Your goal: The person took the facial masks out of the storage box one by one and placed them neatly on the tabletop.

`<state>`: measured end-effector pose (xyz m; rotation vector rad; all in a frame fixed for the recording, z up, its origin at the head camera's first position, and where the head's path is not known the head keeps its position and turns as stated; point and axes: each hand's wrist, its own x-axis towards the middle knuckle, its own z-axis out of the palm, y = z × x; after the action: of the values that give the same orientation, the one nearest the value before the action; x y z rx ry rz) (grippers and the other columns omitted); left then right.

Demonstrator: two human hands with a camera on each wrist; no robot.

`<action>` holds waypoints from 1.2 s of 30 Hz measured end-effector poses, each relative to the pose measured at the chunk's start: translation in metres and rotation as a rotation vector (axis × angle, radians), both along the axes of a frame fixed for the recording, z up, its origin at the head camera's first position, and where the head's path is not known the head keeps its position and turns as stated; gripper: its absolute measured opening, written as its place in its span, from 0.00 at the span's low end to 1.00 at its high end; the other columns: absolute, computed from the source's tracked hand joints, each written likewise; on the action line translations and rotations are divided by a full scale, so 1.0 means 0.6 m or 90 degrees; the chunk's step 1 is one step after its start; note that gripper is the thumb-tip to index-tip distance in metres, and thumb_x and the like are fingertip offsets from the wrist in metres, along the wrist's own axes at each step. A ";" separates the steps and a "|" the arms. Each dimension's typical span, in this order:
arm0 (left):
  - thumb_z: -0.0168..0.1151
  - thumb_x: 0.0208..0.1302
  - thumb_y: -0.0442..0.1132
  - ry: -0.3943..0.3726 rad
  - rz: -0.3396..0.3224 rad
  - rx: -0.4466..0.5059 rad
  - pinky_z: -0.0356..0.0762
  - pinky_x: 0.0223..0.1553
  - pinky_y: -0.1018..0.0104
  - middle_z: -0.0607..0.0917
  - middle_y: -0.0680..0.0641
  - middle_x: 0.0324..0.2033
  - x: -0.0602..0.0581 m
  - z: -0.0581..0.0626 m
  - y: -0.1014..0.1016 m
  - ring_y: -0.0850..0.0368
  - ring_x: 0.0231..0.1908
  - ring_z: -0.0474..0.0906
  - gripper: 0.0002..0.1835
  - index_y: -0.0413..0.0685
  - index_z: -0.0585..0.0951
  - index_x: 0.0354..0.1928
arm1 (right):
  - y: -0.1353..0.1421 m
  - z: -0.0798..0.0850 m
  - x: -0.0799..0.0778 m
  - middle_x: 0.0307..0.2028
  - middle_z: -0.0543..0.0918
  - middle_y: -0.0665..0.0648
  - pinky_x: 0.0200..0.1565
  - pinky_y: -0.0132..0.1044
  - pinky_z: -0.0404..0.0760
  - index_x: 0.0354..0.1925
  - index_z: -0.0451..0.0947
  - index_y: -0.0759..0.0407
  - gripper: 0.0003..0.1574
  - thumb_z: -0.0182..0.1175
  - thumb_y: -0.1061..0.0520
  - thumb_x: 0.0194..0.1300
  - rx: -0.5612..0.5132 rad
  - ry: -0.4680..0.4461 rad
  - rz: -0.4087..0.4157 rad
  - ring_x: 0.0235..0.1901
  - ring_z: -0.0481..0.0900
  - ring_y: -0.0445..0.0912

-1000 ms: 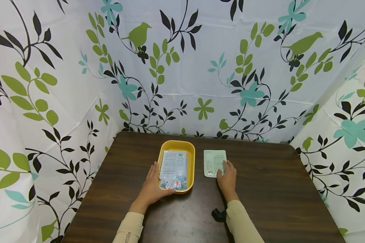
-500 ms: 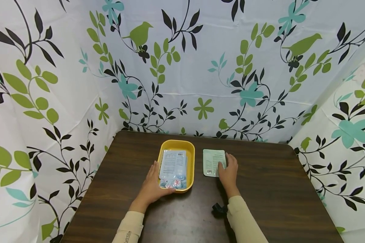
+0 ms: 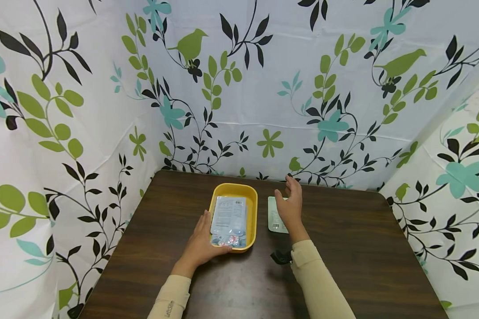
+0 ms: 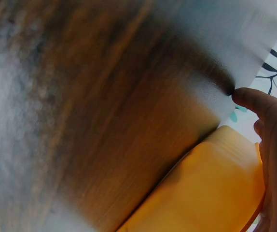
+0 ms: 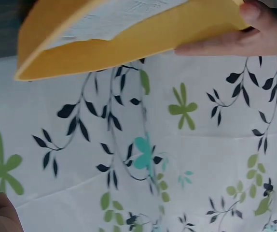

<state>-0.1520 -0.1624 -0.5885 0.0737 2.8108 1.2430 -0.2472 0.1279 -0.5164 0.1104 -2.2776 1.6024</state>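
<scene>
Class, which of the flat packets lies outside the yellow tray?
The pale green packet, on the table right of the tray, partly hidden by the right hand; the other visible packets lie inside the tray.

Yellow tray [image 3: 234, 190] holds packets [image 3: 228, 216], green packet [image 3: 274, 220] lying nearby.

Both forearms [image 3: 321, 281] were stretched from the near side; the left hand [image 3: 201, 243] was spread, thumb [image 3: 222, 250] extended right; farther off, the right hand [image 3: 290, 204] was held unclenched.
</scene>
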 end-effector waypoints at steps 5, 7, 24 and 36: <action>0.79 0.39 0.71 0.007 -0.002 -0.004 0.54 0.75 0.35 0.43 0.46 0.83 0.000 0.000 -0.001 0.43 0.82 0.40 0.78 0.50 0.41 0.83 | -0.051 0.014 0.000 0.76 0.59 0.64 0.75 0.53 0.64 0.76 0.60 0.60 0.37 0.58 0.60 0.73 -0.027 -0.007 0.052 0.75 0.62 0.58; 0.79 0.38 0.72 0.006 -0.002 -0.004 0.54 0.75 0.34 0.43 0.46 0.83 0.000 0.000 0.000 0.42 0.82 0.41 0.78 0.49 0.41 0.83 | -0.072 0.010 0.001 0.76 0.60 0.62 0.75 0.52 0.64 0.76 0.60 0.59 0.37 0.58 0.60 0.73 -0.038 -0.019 0.060 0.75 0.63 0.57; 0.79 0.37 0.72 0.010 0.002 -0.008 0.54 0.76 0.37 0.44 0.47 0.83 -0.002 -0.002 0.001 0.43 0.82 0.42 0.78 0.49 0.43 0.83 | -0.194 -0.059 0.030 0.78 0.61 0.61 0.76 0.55 0.59 0.77 0.61 0.54 0.40 0.60 0.61 0.71 -0.165 -0.259 0.067 0.79 0.57 0.58; 0.79 0.38 0.72 0.009 0.005 0.000 0.55 0.75 0.34 0.45 0.47 0.83 0.002 0.002 0.000 0.42 0.82 0.44 0.77 0.50 0.44 0.83 | -0.208 -0.082 0.043 0.77 0.62 0.63 0.74 0.60 0.61 0.75 0.63 0.53 0.45 0.59 0.64 0.60 -0.134 -0.312 0.055 0.73 0.65 0.59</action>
<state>-0.1510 -0.1622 -0.5872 0.0707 2.8256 1.2484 -0.2215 0.0034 -0.5658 -0.2688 -2.4496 2.0904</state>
